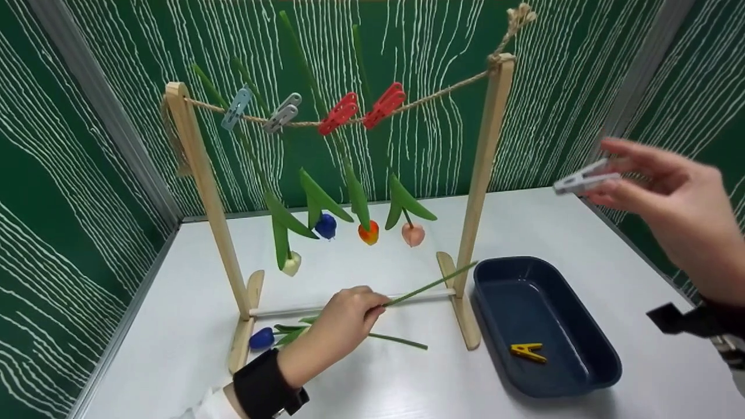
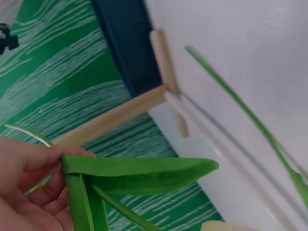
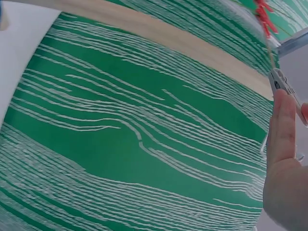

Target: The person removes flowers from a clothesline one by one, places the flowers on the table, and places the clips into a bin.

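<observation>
Left hand (image 1: 348, 311): pinching artificial tulip (image 2: 144, 166) by its leafy stem, above the loose blue tulip (image 1: 262, 338); a slack grip could let it drop, or its leaves catch there. Right hand (image 1: 681, 195), raised: pinching grey clothespin (image 1: 573, 183); uneven finger pressure could flip it out.

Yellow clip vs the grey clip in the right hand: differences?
Colour: the yellow clip is yellow; the grey clip is pale grey.
Place: the yellow clip lies in the tub; the grey clip is held up by the right hand.
Shared: both are two-legged clips, off the rope.
</observation>
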### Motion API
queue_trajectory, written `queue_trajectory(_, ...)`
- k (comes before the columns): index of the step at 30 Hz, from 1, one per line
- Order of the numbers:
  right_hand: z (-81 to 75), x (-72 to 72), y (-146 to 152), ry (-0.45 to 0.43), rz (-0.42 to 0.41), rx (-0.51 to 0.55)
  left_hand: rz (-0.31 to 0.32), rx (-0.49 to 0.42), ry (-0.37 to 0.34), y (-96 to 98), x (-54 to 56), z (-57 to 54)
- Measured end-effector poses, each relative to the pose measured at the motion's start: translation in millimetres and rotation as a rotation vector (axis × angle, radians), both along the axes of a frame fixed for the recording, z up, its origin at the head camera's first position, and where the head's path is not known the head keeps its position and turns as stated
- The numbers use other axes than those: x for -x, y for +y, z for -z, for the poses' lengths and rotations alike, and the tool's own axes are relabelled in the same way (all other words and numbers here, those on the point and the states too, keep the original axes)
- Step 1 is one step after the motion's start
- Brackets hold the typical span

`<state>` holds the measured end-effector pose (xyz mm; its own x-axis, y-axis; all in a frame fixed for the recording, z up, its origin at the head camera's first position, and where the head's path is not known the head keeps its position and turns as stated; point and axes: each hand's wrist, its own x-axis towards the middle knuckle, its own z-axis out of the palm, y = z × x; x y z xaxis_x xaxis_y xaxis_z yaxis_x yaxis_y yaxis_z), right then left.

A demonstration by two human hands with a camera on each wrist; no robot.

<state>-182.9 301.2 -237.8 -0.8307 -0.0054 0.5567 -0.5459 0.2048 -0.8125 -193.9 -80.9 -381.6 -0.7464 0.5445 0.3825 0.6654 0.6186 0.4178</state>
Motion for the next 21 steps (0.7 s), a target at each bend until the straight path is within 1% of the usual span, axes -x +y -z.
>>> queue_trajectory(3, 20.4, -2.3, 6, -0.028, 0.063, -0.125, -0.008, 0.069, -0.003, -9.3, 0.3, 10.4)
queue_trajectory(7, 56.2, -1.7, 13, -0.056, 0.14, -0.286, -0.012, 0.136, 0.023, -21.9, 1.7, 27.3)
queue_trajectory(9, 75.8, 0.1, 16, -0.08, 0.136, -0.33, -0.022, 0.168, 0.04, -26.9, 2.1, 36.0)
queue_trajectory(12, 104.7, 4.3, 17, -0.119, 0.119, -0.374, -0.052, 0.24, 0.073, -32.1, 2.1, 47.6)
queue_trajectory(17, 151.5, 11.9, 17, -0.193, 0.13, -0.473, -0.09, 0.366, 0.146, -36.8, 0.5, 61.2)
queue_trajectory(21, 180.4, 13.7, 18, -0.293, 0.121, -0.569, -0.091, 0.431, 0.203, -38.7, 0.4, 72.6)
